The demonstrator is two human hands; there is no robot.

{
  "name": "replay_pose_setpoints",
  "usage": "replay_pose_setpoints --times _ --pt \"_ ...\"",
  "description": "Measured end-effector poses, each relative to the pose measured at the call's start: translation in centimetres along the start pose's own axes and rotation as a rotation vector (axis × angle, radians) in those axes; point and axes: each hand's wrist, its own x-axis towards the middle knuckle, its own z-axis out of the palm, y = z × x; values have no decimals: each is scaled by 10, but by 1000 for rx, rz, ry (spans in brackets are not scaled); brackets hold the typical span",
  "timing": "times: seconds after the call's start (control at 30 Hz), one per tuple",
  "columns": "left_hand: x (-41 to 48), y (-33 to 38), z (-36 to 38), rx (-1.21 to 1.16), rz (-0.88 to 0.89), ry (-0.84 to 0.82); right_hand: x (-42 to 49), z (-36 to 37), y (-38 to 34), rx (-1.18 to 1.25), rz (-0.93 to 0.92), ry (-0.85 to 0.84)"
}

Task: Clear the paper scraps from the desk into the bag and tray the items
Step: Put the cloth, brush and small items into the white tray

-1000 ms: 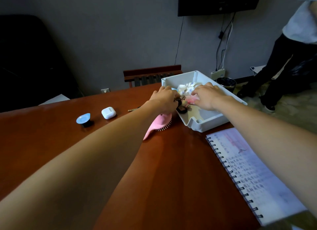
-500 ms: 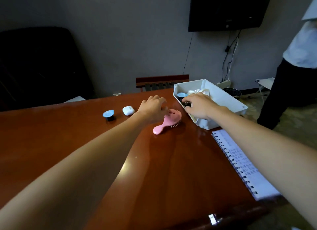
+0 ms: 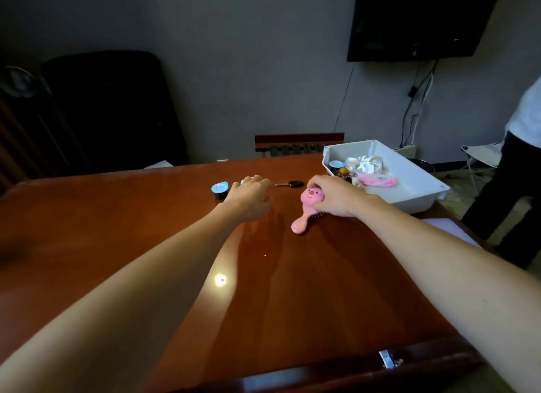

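My right hand is closed around the head of the pink hairbrush. The brush lies on the wooden desk, just left of the white tray. My left hand lies palm down over the white earbuds case. Only a sliver of the case shows, and the grip is hidden. A small blue-lidded cup stands to the left of that hand. A black car key lies between my hands. The tray holds crumpled white paper, a pink item and another blue-lidded cup.
A white notebook lies on the desk's right edge behind my right forearm. A person stands at the far right. A wooden chair back shows beyond the desk, and a black chair stands at the back left.
My right hand came out of the tray and took hold of the pink hairbrush. My left hand left the brush and moved left onto the earbuds case. The car key is now uncovered.
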Motion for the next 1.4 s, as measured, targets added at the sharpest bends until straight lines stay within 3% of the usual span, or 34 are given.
replay_pose_setpoints --times 0.33,0.53,0.8,1.03,1.23,1.4 --pt "16 0 7 3 11 -2 8 -5 -3 -15 -77 37" --pt "39 12 16 -26 37 -19 21 -24 23 13 -83 140" --pt "78 31 43 -28 90 -64 28 -46 69 -98 62 322" --pt "105 38 55 -25 72 -78 26 -50 112 -129 198 319" --pt "109 42 62 37 89 36 27 -53 136 -121 320 351" --pt "111 45 63 73 118 74 25 -51 148 -107 388 281"
